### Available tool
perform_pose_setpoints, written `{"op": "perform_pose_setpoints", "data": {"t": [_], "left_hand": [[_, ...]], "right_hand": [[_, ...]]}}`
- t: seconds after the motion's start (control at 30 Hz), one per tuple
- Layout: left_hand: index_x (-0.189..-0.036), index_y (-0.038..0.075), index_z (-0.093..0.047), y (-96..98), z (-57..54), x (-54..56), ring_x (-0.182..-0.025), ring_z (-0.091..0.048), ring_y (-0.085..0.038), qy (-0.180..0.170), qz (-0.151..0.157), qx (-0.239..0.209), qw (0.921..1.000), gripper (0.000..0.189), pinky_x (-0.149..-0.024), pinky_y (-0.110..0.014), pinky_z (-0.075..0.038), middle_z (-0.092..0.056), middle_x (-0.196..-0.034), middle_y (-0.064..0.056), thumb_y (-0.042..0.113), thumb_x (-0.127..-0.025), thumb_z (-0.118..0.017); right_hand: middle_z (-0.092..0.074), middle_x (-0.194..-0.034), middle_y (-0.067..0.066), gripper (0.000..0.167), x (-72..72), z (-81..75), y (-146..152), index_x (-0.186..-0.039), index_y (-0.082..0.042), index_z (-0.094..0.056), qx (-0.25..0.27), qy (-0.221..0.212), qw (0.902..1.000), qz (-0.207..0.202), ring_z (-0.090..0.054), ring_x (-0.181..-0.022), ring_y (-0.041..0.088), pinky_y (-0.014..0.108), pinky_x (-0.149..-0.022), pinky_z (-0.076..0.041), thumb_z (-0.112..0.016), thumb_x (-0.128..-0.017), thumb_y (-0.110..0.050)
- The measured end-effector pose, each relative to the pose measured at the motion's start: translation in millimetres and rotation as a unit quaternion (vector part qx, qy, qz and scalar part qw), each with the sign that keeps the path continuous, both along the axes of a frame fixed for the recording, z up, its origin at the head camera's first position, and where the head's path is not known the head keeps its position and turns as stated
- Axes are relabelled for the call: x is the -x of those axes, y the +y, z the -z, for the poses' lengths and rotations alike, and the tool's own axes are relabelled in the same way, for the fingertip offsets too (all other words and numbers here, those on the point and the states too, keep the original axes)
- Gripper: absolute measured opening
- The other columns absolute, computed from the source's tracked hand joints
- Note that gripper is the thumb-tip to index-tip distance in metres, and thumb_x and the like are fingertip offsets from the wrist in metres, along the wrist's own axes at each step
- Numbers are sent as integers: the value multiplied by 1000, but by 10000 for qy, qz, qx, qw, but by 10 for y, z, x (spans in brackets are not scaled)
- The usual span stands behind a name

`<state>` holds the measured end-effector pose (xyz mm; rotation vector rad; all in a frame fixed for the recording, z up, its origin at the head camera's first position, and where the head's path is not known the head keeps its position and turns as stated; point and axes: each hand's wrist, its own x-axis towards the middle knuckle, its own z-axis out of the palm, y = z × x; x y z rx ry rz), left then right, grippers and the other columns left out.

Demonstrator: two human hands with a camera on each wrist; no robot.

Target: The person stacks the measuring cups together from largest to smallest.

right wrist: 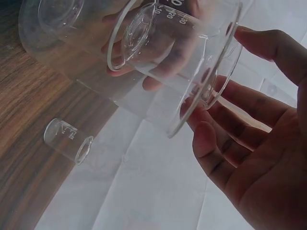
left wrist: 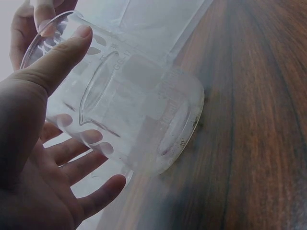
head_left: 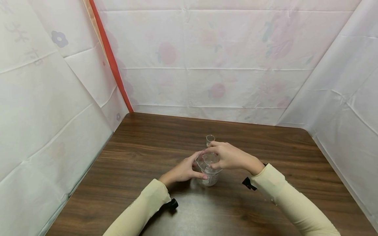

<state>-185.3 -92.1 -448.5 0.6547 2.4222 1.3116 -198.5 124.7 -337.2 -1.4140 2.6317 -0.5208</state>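
A large clear glass beaker (head_left: 210, 180) stands upright on the table, and my left hand (head_left: 183, 168) grips it with the thumb on the near side and the fingers behind. Inside it sits another beaker, whose spouted rim (left wrist: 98, 91) shows through the glass in the left wrist view. My right hand (head_left: 231, 155) reaches over the mouth and holds a smaller beaker (right wrist: 168, 24) near its rim. This one bears white graduation marks, and its base is lowered into the large beaker. Behind the hands stands a tiny graduated beaker (right wrist: 67, 136), partly covered in the head view.
The brown wood-grain table (head_left: 141, 144) extends around the glassware. White printed sheets (head_left: 165, 55) hang behind it and at both sides. A red strip (head_left: 113, 62) runs down the back left corner.
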Motion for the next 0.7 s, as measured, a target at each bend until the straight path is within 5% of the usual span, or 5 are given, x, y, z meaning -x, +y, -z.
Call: {"op": "perform_pose_setpoints", "data": {"t": [0.3, 0.7], "left_hand": [[-155, 25, -22, -2, -7, 7, -120, -58, -34, 82, 24, -73, 9999, 99, -99, -46, -50, -38, -154, -5, 51, -78, -78], [-156, 24, -20, -2, 3, 7, -121, -57, -35, 54, 45, -81, 9999, 100, -100, -47, -49, -38, -155, -5, 51, -78, -78]], "right_hand": [[-57, -101, 4, 45, 15, 51, -31, -123, -8, -67, -209, 26, 9998, 57, -44, -68, 5, 18, -62, -41, -77, -81, -19], [-59, -110, 5, 46, 16, 96, -54, -124, -6, -66, -423, 123, 9990, 102, -63, -85, 18, 27, -73, -52, -78, -81, -21]]}}
